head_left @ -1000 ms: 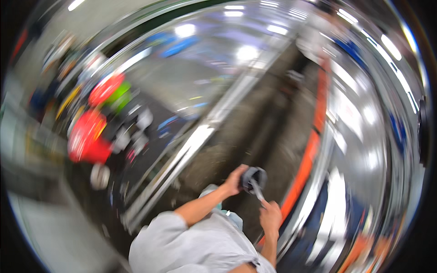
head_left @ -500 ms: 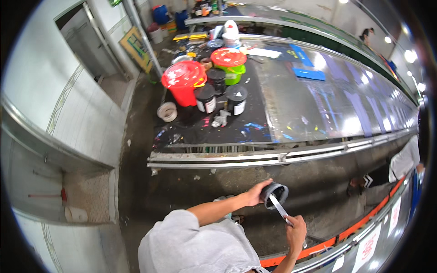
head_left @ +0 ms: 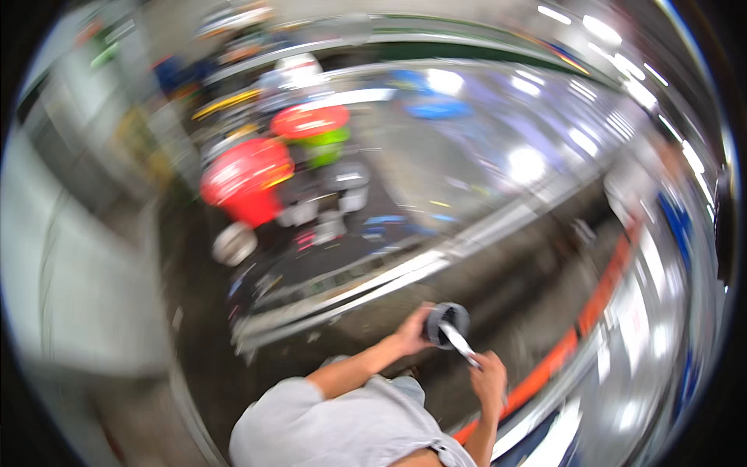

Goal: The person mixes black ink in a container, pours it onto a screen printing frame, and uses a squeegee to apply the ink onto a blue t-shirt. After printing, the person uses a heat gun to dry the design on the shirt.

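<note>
My left hand [head_left: 414,333] is wrapped round the side of a dark grey, round open container [head_left: 438,317], tilted with its mouth toward my right. My right hand [head_left: 486,370] grips a long, flat metal spatula [head_left: 457,340], whose far end is inside the container; the contents are dark and too blurred to make out. Both hands are low in the middle of the view, above a dark, stained floor [head_left: 545,288].
A long work table [head_left: 459,156] ahead bears red-lidded buckets [head_left: 241,179], dark tubs and blue pieces, all blurred. An orange rail [head_left: 607,288] and glossy table run along my right, where another person [head_left: 634,179] stands. A pale wall [head_left: 93,296] is on my left.
My view swung leftward toward the bucket table, then partly back rightward, tilting the table diagonally. The container and spatula sit slightly higher and further left in view than half a second ago, still held.
</note>
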Available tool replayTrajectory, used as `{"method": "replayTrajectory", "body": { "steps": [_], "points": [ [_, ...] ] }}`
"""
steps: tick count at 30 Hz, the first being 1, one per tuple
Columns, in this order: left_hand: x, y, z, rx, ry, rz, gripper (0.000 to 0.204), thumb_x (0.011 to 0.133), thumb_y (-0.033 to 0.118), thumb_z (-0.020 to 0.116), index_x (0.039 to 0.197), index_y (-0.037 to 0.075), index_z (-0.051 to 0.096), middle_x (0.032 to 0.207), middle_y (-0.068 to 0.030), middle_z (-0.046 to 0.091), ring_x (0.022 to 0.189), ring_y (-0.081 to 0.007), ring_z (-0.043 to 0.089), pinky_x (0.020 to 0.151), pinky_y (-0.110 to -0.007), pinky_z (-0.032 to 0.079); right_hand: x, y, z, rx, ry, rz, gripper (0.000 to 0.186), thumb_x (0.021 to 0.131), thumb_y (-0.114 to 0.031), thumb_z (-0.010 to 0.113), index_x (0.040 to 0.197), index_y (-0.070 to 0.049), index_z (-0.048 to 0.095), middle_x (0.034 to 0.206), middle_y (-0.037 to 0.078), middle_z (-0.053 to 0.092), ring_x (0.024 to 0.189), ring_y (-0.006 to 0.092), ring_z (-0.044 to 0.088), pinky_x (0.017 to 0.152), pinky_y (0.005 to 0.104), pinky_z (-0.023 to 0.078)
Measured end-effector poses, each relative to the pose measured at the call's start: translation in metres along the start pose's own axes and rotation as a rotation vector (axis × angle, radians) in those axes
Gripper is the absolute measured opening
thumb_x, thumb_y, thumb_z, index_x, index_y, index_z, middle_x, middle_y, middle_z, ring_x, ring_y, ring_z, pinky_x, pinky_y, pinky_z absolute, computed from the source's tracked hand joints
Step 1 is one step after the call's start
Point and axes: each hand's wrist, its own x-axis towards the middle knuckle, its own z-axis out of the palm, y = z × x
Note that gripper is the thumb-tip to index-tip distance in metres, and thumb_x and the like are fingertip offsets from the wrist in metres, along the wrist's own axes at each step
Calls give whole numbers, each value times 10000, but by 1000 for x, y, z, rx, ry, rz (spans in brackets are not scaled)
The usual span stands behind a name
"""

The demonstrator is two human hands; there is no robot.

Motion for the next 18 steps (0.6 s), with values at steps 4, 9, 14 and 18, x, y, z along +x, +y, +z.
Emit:
{"method": "replayTrajectory", "body": {
  "steps": [4,9,14,18],
  "points": [
    [-47,31,-27,92,-16,-86,639,966,613,393,1298,103,588,1326,-118,592,1249,-297,540,1062,-541,415,-31,-55,29,0,25,113,229,820,-131,617,995,-185,754,912,88,613,917,290,633,791,411,517],
    [-75,9,-56,132,79,-363,653,942,635,421,1321,124,569,1351,-136,570,1265,-348,520,1087,-585,378,-116,-101,53,21,-32,392,277,841,-125,587,1054,-188,751,944,125,609,944,324,627,833,441,506],
    [-106,-8,-69,250,92,-529,669,921,657,452,1347,151,548,1373,-128,554,1269,-357,512,1078,-594,384,-176,-137,68,-4,-2,539,291,851,-132,591,1081,-216,749,932,146,605,937,337,629,837,446,504],
    [-126,-31,-59,284,-10,-654,651,937,655,420,1309,144,578,1345,-97,580,1251,-319,527,1055,-559,417,-221,-154,76,-1,50,668,263,872,-143,584,1056,-232,749,934,146,610,952,326,630,824,449,516]
  ]
}}
